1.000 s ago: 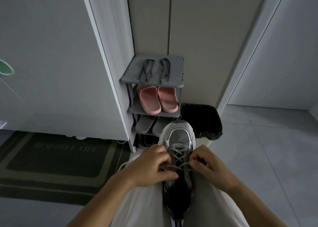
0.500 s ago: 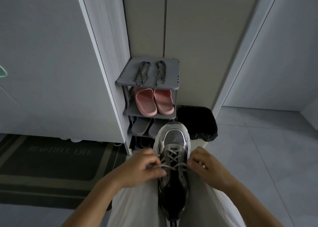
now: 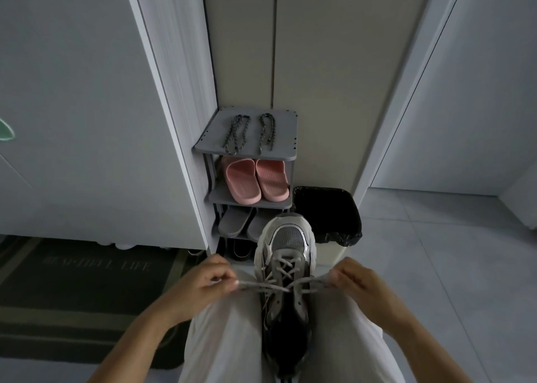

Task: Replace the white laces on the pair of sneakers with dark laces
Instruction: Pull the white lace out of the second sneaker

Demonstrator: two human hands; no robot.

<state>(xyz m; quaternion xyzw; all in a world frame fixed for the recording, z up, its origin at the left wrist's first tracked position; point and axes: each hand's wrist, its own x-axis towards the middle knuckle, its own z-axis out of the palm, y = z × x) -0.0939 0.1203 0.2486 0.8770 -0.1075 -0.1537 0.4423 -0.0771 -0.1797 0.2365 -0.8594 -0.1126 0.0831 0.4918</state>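
Clearly the sneaker [image 3: 286,269] lies lengthwise between the person's knees, toe pointing away toward the shoe rack [image 3: 247,147] where the dark laces [image 3: 250,134] wait. The left hand [image 3: 200,288] and right hand [image 3: 359,285] are each closed in a pinch on one end of the white lace [image 3: 273,286], drawn taut sideways. That lace looks soft, light and limp, so I'd grip it near the ends.

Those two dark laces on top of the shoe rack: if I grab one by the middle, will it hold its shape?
Probably not. Each dark lace lies folded in a loose loop on the rack top, so it looks floppy. It seems light, and its braided surface probably grips well.
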